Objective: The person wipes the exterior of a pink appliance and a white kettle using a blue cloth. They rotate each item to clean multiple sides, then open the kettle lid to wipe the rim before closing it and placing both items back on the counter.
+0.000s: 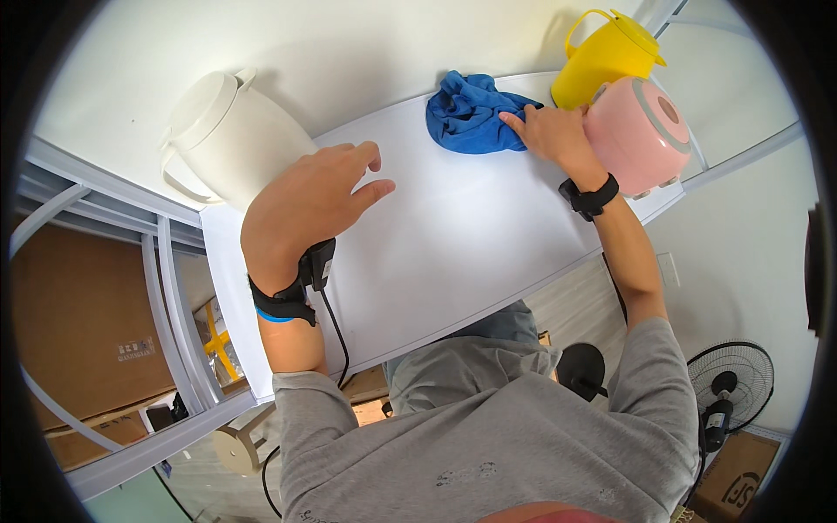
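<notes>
My left hand [314, 196] hovers over the left part of the white table, beside a white pitcher [248, 144] with a handle and lid. Its thumb and fingers are apart with nothing between them. Toward the back right, my right hand [558, 138] is at the right edge of a crumpled blue cloth [471, 118]. The thumb lies across the cloth and the fingers curl around its edge, partly hidden. Right beside that hand stands a small pink rounded appliance [635, 139] with a grey band.
A yellow pitcher [603, 61] stands behind the pink appliance against the wall. A metal rack [174, 305] with a cardboard box [87, 322] is left of the white table [453, 235]. A black fan [731, 388] stands on the right. A cable hangs from my left wrist strap.
</notes>
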